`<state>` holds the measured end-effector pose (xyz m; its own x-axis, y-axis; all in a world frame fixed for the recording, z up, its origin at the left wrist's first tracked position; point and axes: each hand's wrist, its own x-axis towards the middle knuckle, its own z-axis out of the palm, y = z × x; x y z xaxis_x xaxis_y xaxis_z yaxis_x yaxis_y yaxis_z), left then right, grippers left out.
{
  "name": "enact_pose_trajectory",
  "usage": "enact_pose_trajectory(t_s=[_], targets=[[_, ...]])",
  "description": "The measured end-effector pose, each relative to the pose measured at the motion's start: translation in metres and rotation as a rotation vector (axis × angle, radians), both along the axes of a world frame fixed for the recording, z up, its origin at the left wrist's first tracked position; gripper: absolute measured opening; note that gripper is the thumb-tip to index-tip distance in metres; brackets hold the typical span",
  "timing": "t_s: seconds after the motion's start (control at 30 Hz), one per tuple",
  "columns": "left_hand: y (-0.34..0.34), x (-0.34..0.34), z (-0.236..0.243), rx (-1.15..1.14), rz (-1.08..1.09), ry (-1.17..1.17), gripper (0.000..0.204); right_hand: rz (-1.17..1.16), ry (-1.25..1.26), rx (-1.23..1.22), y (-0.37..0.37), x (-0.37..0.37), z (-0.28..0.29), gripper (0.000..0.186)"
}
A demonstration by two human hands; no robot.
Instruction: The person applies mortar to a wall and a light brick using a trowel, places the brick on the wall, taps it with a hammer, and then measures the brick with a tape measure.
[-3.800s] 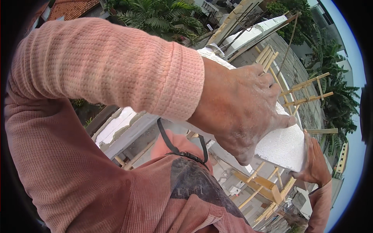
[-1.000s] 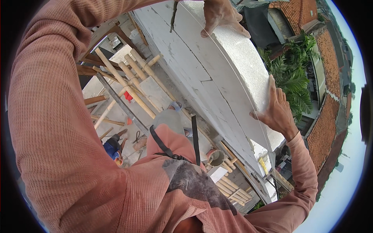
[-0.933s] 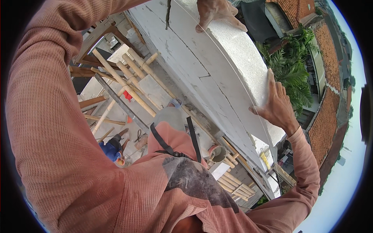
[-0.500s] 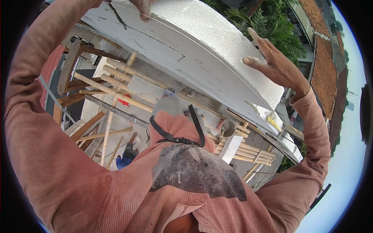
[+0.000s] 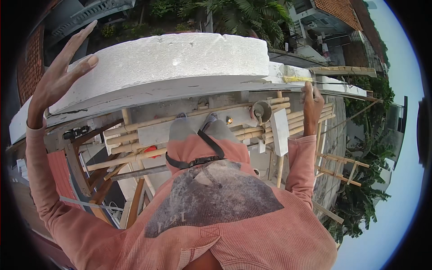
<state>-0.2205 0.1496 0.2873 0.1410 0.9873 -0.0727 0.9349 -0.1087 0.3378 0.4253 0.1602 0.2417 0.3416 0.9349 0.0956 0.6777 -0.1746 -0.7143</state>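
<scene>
My left hand [image 5: 60, 78] is raised at the left over a long white block [image 5: 175, 56] with a rough top and chipped corners, lying along a white block wall [image 5: 211, 88]; its fingers are stretched out and apart, and whether they touch the block is unclear. My right hand [image 5: 312, 103] has its fingers curled at the wall's right part, just below a thin yellow item [image 5: 294, 78] lying by the block joint. What those fingertips hold, if anything, is too small to make out.
Below me are bamboo scaffold poles [image 5: 126, 138], a grey board [image 5: 153, 132] by my sandalled feet, a bucket [image 5: 261, 112] and a loose white block [image 5: 280, 130]. Timber planks [image 5: 342, 71] jut at the right. Palms and tiled roofs lie beyond the wall.
My view has swung round so the wall runs across the top. My hands have left their spread hold on the block: the left is out at far left, the right curled by the yellow item.
</scene>
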Motion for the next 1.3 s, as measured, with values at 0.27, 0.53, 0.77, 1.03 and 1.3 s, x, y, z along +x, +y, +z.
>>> enact_pose_trajectory(t_s=[0.27, 0.53, 0.77, 1.03, 1.3], targets=[[-0.022, 0.191, 0.005, 0.129, -0.313, 0.277, 0.123, -0.326, 0.021, -0.193, 0.1, 0.159, -0.134, 0.051], [-0.022, 0.198, -0.011, 0.088, -0.167, 0.413, 0.123, -0.547, 0.263, -0.23, 0.149, 0.217, -0.212, 0.043], [-0.018, 0.191, -0.016, 0.153, -0.134, 0.399, 0.118, -0.588, 1.143, -0.048, 0.118, 0.24, -0.182, 0.01], [-0.015, 0.189, -0.016, 0.141, -0.132, 0.419, 0.117, -0.29, 1.217, -0.162, -0.001, 0.096, -0.098, 0.035], [-0.011, 0.186, -0.018, 0.141, -0.148, 0.392, 0.117, -0.004, 1.894, -0.23, -0.03, -0.047, -0.104, 0.047]])
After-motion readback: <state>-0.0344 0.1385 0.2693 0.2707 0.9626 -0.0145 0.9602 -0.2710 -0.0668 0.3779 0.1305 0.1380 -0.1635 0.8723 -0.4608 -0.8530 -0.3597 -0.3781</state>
